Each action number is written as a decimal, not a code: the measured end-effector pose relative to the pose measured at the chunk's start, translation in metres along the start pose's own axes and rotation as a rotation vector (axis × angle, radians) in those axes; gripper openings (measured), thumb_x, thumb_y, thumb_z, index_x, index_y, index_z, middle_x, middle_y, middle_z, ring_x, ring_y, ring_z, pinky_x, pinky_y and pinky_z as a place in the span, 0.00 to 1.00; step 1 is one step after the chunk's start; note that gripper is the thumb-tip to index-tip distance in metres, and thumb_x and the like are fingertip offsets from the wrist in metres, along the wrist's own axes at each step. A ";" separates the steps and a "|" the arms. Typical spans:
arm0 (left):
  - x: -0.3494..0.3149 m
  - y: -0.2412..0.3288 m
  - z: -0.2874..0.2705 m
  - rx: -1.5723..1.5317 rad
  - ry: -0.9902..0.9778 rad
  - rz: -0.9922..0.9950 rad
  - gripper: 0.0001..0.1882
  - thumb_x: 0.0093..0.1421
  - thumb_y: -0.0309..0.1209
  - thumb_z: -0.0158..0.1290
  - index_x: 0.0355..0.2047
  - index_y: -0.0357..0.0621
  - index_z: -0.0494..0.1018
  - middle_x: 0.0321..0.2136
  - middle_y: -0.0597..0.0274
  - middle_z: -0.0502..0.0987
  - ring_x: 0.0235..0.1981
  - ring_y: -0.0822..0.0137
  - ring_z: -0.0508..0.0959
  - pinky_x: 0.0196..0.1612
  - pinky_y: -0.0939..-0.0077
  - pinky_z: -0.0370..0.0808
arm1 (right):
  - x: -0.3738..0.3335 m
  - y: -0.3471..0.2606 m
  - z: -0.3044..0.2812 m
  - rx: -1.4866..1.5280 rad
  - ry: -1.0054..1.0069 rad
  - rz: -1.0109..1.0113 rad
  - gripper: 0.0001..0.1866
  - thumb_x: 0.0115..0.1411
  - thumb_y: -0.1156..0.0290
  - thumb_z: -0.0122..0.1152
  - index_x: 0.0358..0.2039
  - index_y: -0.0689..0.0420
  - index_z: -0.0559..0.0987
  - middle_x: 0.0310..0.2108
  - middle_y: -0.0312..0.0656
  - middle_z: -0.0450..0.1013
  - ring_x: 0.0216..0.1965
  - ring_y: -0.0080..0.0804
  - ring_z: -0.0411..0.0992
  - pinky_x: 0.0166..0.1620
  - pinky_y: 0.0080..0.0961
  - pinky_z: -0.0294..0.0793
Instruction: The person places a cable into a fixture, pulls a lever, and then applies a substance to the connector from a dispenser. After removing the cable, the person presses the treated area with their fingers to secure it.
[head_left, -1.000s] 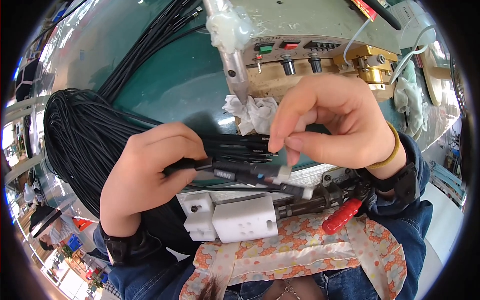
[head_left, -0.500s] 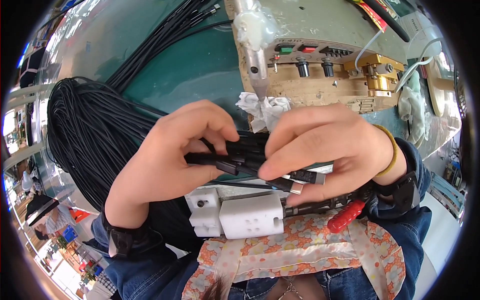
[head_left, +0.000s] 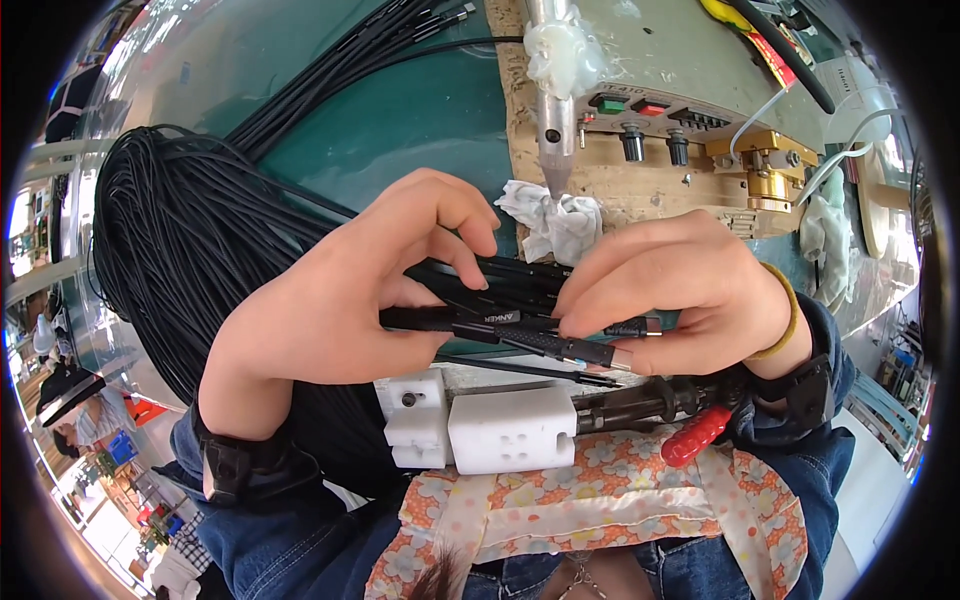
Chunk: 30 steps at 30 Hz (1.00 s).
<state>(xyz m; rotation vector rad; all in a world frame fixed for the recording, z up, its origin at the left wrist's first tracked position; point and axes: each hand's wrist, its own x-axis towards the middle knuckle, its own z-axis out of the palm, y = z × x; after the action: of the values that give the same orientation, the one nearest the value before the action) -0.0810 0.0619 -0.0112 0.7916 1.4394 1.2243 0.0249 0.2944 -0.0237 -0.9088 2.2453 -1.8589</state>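
My left hand (head_left: 330, 290) is closed around a bunch of black USB cables (head_left: 485, 330), its thumb below and its fingers curled over the top. From the other side, my right hand (head_left: 685, 290) pinches the plug ends of the same bunch between thumb and fingers. Several plugs with metal tips poke out under and past the right fingers. One thin cable end runs lower, just above a white block fixture (head_left: 513, 430). How many cables each hand grips is hidden by the fingers.
A large heap of black cables (head_left: 190, 250) lies at left, with more cable ends (head_left: 400, 40) beyond it. A metal nozzle (head_left: 555, 130) points down at crumpled white tissue (head_left: 570, 230). Behind stands a control box (head_left: 680, 60) with knobs. A red handle (head_left: 697, 437) sits near my apron.
The view has shifted, so the bench appears farther right. The plugs between my hands have changed position, and one cable end now shows lower, apart from the bunch. Both hands keep their hold.
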 end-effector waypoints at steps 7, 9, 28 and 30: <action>-0.002 -0.002 -0.003 -0.055 0.039 0.002 0.28 0.38 0.08 0.48 0.42 0.37 0.60 0.47 0.54 0.56 0.41 0.66 0.69 0.40 0.79 0.77 | 0.001 -0.002 0.002 0.036 0.006 0.039 0.13 0.44 0.79 0.67 0.32 0.64 0.78 0.33 0.48 0.75 0.31 0.37 0.75 0.33 0.24 0.74; -0.002 -0.002 -0.003 -0.055 0.036 0.001 0.28 0.38 0.08 0.48 0.42 0.37 0.60 0.47 0.54 0.56 0.41 0.66 0.69 0.40 0.79 0.77 | 0.002 -0.002 0.002 0.031 0.001 0.040 0.14 0.42 0.79 0.68 0.32 0.64 0.78 0.33 0.48 0.75 0.31 0.37 0.75 0.33 0.24 0.74; -0.006 0.005 -0.003 -0.071 0.037 0.003 0.42 0.36 0.07 0.47 0.57 0.34 0.56 0.51 0.52 0.58 0.41 0.65 0.72 0.40 0.79 0.77 | 0.002 -0.005 -0.003 0.025 -0.048 0.162 0.13 0.46 0.77 0.64 0.34 0.64 0.78 0.32 0.47 0.76 0.33 0.38 0.76 0.36 0.25 0.75; -0.005 0.005 -0.003 -0.069 0.034 0.005 0.42 0.36 0.07 0.47 0.57 0.34 0.56 0.51 0.52 0.58 0.41 0.65 0.72 0.40 0.78 0.77 | 0.001 -0.006 -0.004 0.035 -0.054 0.187 0.13 0.46 0.76 0.63 0.35 0.65 0.78 0.32 0.47 0.76 0.33 0.38 0.76 0.36 0.26 0.75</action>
<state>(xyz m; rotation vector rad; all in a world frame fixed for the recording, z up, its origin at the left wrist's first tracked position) -0.0832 0.0573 -0.0054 0.7306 1.4159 1.2899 0.0247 0.2970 -0.0170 -0.7071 2.1754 -1.7649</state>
